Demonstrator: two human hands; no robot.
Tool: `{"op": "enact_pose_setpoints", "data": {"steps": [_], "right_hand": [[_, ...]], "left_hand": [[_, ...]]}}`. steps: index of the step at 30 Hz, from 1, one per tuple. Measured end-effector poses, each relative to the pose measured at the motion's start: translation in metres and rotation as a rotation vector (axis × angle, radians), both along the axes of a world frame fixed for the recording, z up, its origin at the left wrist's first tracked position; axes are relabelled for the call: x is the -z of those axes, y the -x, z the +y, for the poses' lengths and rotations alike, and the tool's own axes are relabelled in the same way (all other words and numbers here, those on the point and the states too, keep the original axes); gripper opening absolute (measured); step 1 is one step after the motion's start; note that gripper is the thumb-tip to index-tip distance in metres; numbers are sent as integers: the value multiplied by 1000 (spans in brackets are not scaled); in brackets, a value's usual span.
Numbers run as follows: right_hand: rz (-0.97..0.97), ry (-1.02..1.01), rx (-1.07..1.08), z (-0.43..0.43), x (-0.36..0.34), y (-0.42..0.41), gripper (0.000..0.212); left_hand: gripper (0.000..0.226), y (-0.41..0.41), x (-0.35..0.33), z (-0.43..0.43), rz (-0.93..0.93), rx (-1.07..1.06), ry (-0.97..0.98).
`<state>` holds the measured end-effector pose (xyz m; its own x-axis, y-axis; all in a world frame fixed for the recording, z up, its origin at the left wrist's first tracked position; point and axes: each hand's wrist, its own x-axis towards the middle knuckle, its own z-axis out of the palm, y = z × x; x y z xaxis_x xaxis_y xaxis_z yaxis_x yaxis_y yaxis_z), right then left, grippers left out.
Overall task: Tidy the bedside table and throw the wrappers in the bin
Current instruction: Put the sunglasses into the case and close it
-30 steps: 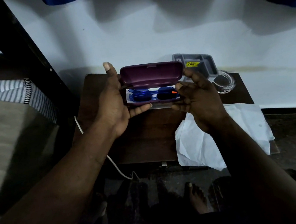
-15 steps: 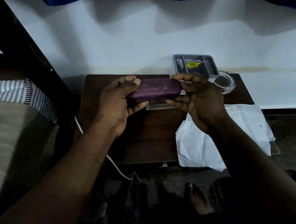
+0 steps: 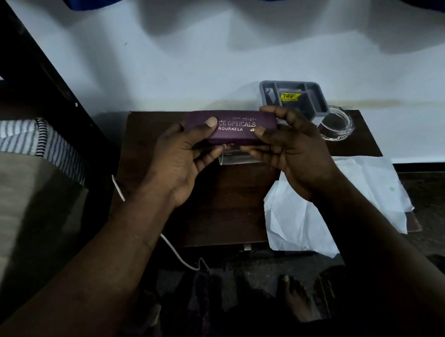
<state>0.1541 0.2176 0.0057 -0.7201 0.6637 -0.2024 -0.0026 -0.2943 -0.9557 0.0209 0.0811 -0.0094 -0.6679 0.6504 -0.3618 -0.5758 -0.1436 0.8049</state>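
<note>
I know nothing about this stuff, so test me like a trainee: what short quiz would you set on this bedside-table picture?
1. True or false: the purple glasses case, gripped between the left hand and the right hand, stands open.
2. What drapes over the near right corner of the bedside table? A) white paper B) a striped towel C) a book
3. Fill in: the grey tray at the back of the table carries a ____ sticker.
Key: 1 false, the case is closed; 2 A; 3 yellow.
</note>
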Motion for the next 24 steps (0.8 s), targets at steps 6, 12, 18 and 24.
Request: {"op": "enact_pose_setpoints", "data": {"steps": [6,12,18,24], "right_hand": [[2,34,45,1,-1,1,31],[-85,-4,21,-2,2,2,39],[-180,-67,-3,-2,3,2,22],[-177,-70,-2,-3,4,3,20]], "left_hand": [[27,-3,1,1,-12,64,68],[13,-2,-1,-2,42,52,129],[31,-5,-1,0,109,49,164],[31,-3,0,-2,119,34,168]]}}
